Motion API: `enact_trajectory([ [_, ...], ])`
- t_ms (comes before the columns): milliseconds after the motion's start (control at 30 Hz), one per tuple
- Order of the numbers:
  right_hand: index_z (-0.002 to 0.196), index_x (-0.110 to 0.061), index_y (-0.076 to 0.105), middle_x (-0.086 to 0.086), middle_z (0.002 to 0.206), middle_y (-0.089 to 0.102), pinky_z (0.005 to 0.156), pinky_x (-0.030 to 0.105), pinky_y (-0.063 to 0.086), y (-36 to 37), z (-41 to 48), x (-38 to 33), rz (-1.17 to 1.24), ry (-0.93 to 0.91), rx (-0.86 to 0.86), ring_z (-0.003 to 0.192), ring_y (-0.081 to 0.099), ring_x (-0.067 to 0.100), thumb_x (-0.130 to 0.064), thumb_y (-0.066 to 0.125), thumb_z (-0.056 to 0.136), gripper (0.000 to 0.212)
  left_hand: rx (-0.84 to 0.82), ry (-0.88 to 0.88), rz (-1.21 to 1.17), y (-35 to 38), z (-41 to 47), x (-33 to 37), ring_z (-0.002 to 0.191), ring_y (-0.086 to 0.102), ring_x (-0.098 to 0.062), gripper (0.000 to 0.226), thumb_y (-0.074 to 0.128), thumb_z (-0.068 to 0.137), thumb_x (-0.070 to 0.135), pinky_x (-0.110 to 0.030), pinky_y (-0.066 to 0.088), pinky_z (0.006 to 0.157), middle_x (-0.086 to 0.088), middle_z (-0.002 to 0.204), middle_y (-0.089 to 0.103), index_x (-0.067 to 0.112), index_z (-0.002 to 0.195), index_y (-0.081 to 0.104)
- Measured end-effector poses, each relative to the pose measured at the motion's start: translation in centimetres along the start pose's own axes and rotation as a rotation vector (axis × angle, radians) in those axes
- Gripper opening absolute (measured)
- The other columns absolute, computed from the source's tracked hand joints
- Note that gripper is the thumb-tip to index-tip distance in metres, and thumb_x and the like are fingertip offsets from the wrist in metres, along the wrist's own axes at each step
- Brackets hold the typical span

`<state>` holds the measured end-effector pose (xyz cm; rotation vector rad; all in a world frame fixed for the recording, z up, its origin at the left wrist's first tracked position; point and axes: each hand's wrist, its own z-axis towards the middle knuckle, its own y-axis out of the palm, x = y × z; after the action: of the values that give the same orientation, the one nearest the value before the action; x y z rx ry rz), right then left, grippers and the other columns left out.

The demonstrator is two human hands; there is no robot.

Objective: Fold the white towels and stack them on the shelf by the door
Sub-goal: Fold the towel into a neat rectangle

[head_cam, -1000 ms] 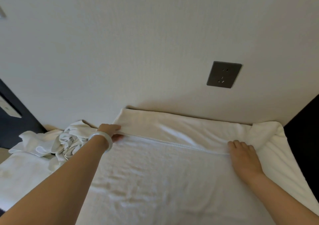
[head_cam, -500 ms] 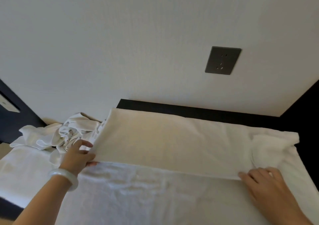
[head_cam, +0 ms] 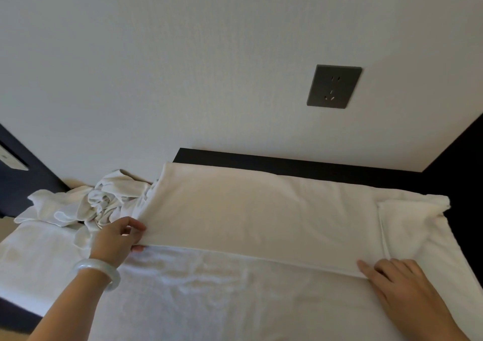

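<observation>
Far edge of towel (head_cam: pixel 261 215), at the wall (head_cam: pixel 183 79) a second ago, is now drawn back between the hands: first fold under way. Left hand (head_cam: pixel 115 238) pinches the left corner. Right hand (head_cam: pixel 402 285) rests on the right corner, grip hidden.

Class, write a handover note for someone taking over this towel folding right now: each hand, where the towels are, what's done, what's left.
Left hand pinches the flap at its left end. Right hand rests at its right end; grip unclear.
White towel lies spread out, its far flap folded toward the person. Crumpled towels lie to its left.
Done: first fold started.
Left: finish folding, fold the rest, stack; no shelf in view.
</observation>
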<state>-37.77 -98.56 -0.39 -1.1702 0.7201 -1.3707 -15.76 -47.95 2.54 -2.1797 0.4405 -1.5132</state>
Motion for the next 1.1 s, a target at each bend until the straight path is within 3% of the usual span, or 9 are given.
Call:
enact_trajectory([
  [67, 0.103, -0.004, 0.077, 0.007, 0.073, 0.056, 0.068, 0.04, 0.032, 0.2, -0.1, 0.0, 0.011, -0.005, 0.013, 0.059, 0.054, 0.03, -0.012, 0.031, 0.098, 0.047, 0.018, 0.028, 0.054, 0.3, -0.2, 0.1, 0.063, 0.068, -0.033, 0.016, 0.059, 0.091, -0.005, -0.05, 0.056, 0.081, -0.011, 0.08, 0.065, 0.007, 0.086, 0.068],
  [167, 0.102, -0.004, 0.078, 0.007, 0.072, 0.057, 0.068, 0.039, 0.032, -0.1, 0.0, -0.2, 0.026, 0.003, 0.038, 0.059, 0.054, 0.029, -0.011, 0.041, 0.091, 0.039, 0.052, 0.064, 0.126, 0.9, -0.7, 0.4, 0.066, 0.067, -0.034, 0.019, 0.058, 0.093, 0.001, -0.04, 0.053, 0.071, -0.011, 0.081, 0.067, 0.014, 0.084, 0.068],
  [233, 0.103, -0.003, 0.077, 0.007, 0.072, 0.057, 0.068, 0.039, 0.032, -0.1, 0.0, -0.4, 0.04, 0.018, 0.057, 0.059, 0.054, 0.029, -0.014, 0.033, 0.099, 0.045, 0.072, 0.069, 0.136, 1.3, -0.9, 0.5, 0.067, 0.067, -0.032, 0.018, 0.057, 0.094, 0.003, -0.037, 0.051, 0.068, -0.01, 0.081, 0.067, 0.016, 0.086, 0.067],
  [333, 0.104, -0.003, 0.077, 0.007, 0.071, 0.056, 0.069, 0.04, 0.033, -0.1, 0.0, -0.6, 0.063, 0.041, 0.078, 0.058, 0.054, 0.029, -0.019, 0.024, 0.105, 0.055, 0.079, 0.067, 0.138, 1.4, -1.1, 0.5, 0.068, 0.066, -0.031, 0.018, 0.057, 0.094, 0.003, -0.036, 0.05, 0.067, -0.009, 0.082, 0.066, 0.016, 0.087, 0.067],
  [533, 0.103, -0.002, 0.077, 0.007, 0.07, 0.055, 0.068, 0.039, 0.032, 0.0, -0.1, -0.9, 0.097, 0.073, 0.108, 0.055, 0.055, 0.03, -0.021, 0.024, 0.105, 0.057, 0.101, 0.065, 0.153, 1.6, -1.7, 0.6, 0.07, 0.066, -0.027, 0.017, 0.057, 0.094, 0.006, -0.031, 0.045, 0.06, -0.006, 0.086, 0.065, 0.018, 0.089, 0.068],
  [867, 0.104, -0.004, 0.078, 0.006, 0.071, 0.054, 0.066, 0.038, 0.029, 0.4, -0.4, -1.2, 0.1, 0.125, 0.091, 0.058, 0.053, 0.029, -0.023, 0.022, 0.105, 0.059, 0.107, 0.064, 0.134, 1.6, -2.2, 0.8, 0.07, 0.065, -0.027, 0.017, 0.056, 0.096, 0.009, -0.031, 0.046, 0.06, -0.005, 0.084, 0.065, 0.019, 0.089, 0.067],
  [1000, 0.103, -0.005, 0.078, 0.006, 0.071, 0.054, 0.066, 0.037, 0.029, 0.3, -0.4, -1.3, 0.096, 0.146, 0.069, 0.06, 0.052, 0.028, -0.02, 0.027, 0.102, 0.053, 0.104, 0.062, 0.127, 1.6, -2.0, 0.7, 0.071, 0.065, -0.029, 0.018, 0.057, 0.095, 0.007, -0.032, 0.047, 0.062, -0.008, 0.085, 0.066, 0.02, 0.088, 0.067],
  [1100, 0.1, -0.004, 0.078, 0.006, 0.07, 0.054, 0.065, 0.037, 0.028, 0.1, -0.3, -1.5, 0.053, 0.153, 0.041, 0.057, 0.054, 0.029, -0.013, 0.042, 0.088, 0.04, 0.104, 0.059, 0.126, 1.6, -1.8, 0.5, 0.072, 0.064, -0.03, 0.017, 0.056, 0.095, 0.006, -0.031, 0.046, 0.059, -0.01, 0.085, 0.066, 0.018, 0.089, 0.067],
])
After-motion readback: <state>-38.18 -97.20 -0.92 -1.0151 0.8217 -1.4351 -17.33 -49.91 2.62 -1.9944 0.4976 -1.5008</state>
